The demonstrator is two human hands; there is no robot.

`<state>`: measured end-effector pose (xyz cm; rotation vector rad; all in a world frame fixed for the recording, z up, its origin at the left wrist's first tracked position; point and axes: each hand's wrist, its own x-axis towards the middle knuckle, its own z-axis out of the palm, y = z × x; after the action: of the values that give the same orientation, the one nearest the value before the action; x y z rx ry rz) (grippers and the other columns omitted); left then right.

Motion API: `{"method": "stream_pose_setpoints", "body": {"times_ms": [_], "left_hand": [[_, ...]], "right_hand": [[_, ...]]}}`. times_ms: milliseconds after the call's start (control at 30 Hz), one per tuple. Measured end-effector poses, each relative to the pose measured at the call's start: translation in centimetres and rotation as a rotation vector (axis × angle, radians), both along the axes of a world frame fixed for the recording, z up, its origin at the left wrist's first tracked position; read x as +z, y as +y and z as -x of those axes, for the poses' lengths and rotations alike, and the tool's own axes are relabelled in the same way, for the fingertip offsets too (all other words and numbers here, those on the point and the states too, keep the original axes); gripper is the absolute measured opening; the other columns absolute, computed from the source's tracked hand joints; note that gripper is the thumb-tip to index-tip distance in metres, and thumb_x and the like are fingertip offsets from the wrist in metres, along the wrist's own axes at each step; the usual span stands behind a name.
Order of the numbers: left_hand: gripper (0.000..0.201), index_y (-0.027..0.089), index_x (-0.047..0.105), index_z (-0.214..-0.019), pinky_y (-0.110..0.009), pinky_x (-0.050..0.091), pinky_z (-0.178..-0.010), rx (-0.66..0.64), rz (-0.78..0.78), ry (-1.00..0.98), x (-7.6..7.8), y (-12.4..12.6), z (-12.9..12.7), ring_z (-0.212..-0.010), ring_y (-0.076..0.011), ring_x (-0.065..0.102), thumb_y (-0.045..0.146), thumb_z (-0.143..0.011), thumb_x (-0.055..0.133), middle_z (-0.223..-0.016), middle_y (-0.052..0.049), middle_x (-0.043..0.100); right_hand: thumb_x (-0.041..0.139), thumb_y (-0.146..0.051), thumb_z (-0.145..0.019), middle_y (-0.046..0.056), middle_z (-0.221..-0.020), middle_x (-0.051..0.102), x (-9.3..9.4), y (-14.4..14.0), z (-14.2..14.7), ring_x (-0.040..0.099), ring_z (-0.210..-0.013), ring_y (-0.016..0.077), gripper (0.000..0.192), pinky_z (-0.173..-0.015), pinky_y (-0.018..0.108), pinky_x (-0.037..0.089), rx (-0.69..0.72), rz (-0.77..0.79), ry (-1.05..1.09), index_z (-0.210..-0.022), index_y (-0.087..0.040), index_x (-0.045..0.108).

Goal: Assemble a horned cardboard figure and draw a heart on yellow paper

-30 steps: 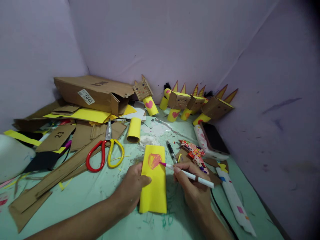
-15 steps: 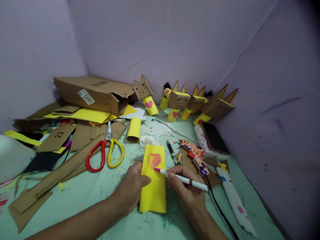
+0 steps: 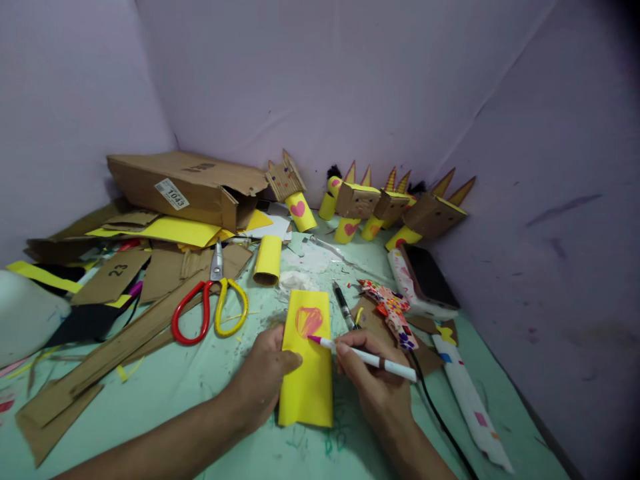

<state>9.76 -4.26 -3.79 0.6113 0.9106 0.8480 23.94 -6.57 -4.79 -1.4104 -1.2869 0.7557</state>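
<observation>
My left hand (image 3: 267,373) grips the left side of a folded piece of yellow paper (image 3: 313,393), its thumb lying across the front. A heart (image 3: 309,321) in pinkish-orange ink is drawn near the paper's upper end. In my right hand (image 3: 377,383) is a white felt-tip marker (image 3: 385,365), pinched between thumb and fingers. Its magenta tip meets the paper just under the heart. A dark pen (image 3: 344,303) lies right of the paper. To the left rest scissors (image 3: 216,287) with one red and one yellow handle. Beyond the paper stands a yellow paper tube (image 3: 267,260).
A cardboard box (image 3: 185,190) sits at the back left over cardboard scraps (image 3: 130,333). Several cardboard-headed figures (image 3: 357,203) line the back wall. On the right are a patterned glue gun (image 3: 393,310) with a black cord, a phone (image 3: 430,277) and a white strip (image 3: 473,403).
The marker's tip stays just under the heart, and the heart's colouring looks slightly fuller. Both hands and the yellow paper hold nearly the same place.
</observation>
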Motion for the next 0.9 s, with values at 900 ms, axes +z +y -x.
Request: {"method": "stream_pose_setpoints", "body": {"times_ms": [900], "left_hand": [[0.042,0.011,0.057,-0.092,-0.033,0.046,-0.065,-0.017,0.003,0.063,-0.1,0.1,0.1,-0.071,-0.0239,0.064,0.004,-0.051,0.049,-0.073,-0.006,0.069]], "right_hand": [[0.056,-0.035,-0.076,-0.002,-0.051,0.056,0.0,0.7,-1.5,0.048,-0.046,0.0117,0.020,-0.043,0.021,0.035,-0.046,-0.028,-0.098,-0.066,-0.017,0.061]]}}
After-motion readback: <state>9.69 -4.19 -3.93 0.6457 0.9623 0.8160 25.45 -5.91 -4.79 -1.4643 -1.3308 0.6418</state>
